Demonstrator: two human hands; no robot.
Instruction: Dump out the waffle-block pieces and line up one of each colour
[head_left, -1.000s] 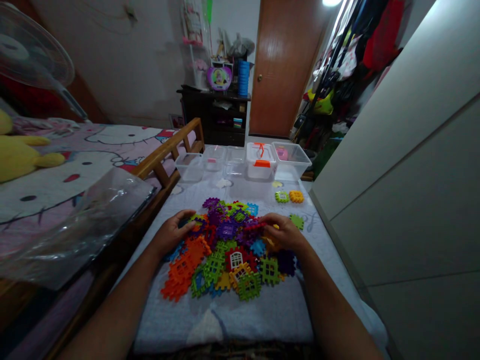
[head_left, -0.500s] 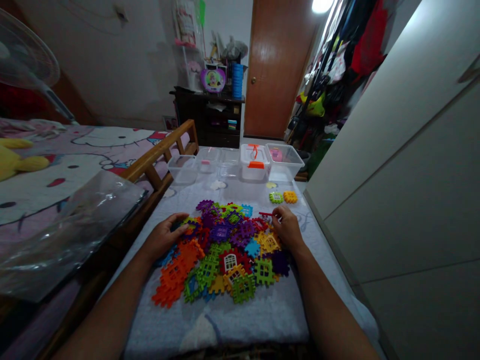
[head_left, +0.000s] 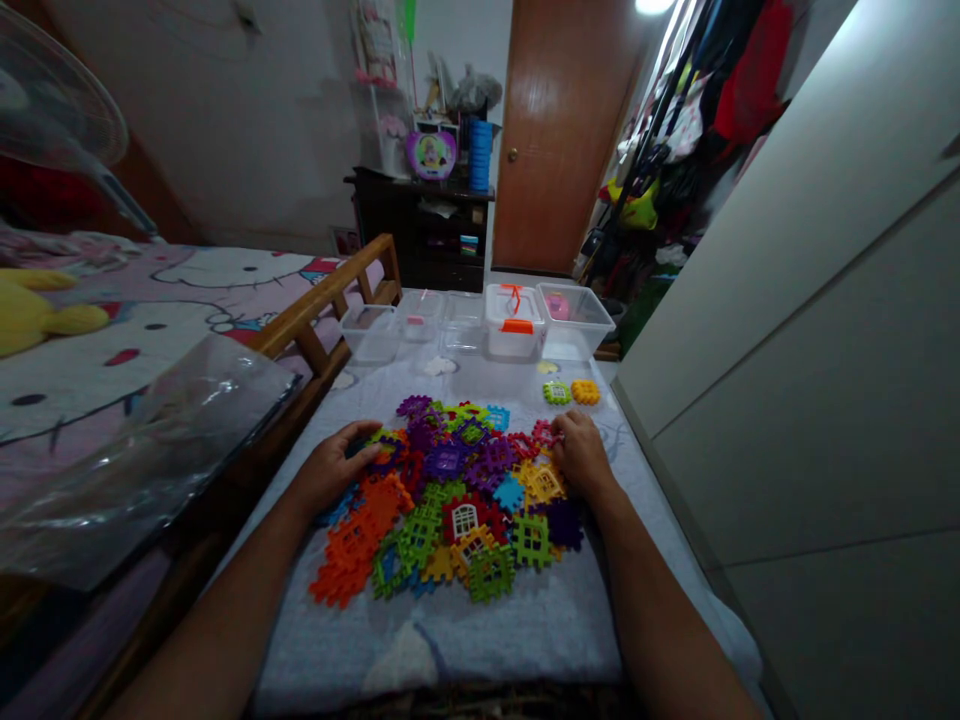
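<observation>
A heap of colourful square plastic building blocks (head_left: pixel 448 460) with notched edges covers the middle of the table. My left hand (head_left: pixel 335 468) rests at the heap's left side, thumb and fingers apart, the fingertips by a purple and yellow-green block (head_left: pixel 387 452). At the right edge of the heap, my right hand (head_left: pixel 580 450) pinches a pinkish-red block (head_left: pixel 544 432), its face turned toward me. Beyond that hand lie two separate blocks: a green one with a white window (head_left: pixel 556 393) and a yellow one (head_left: pixel 585 392).
Clear plastic boxes (head_left: pixel 373 335) and a lidded box with orange clips (head_left: pixel 514 335) line the table's far end. A wooden bed rail (head_left: pixel 330 292) with a plastic bag (head_left: pixel 172 440) beside it borders the left. Pale cabinet doors (head_left: pixel 810 400) stand on the right.
The red block in my right hand has turned from edge-on to showing its notched face. My left hand stays at the heap. The camera view has shifted slightly.
</observation>
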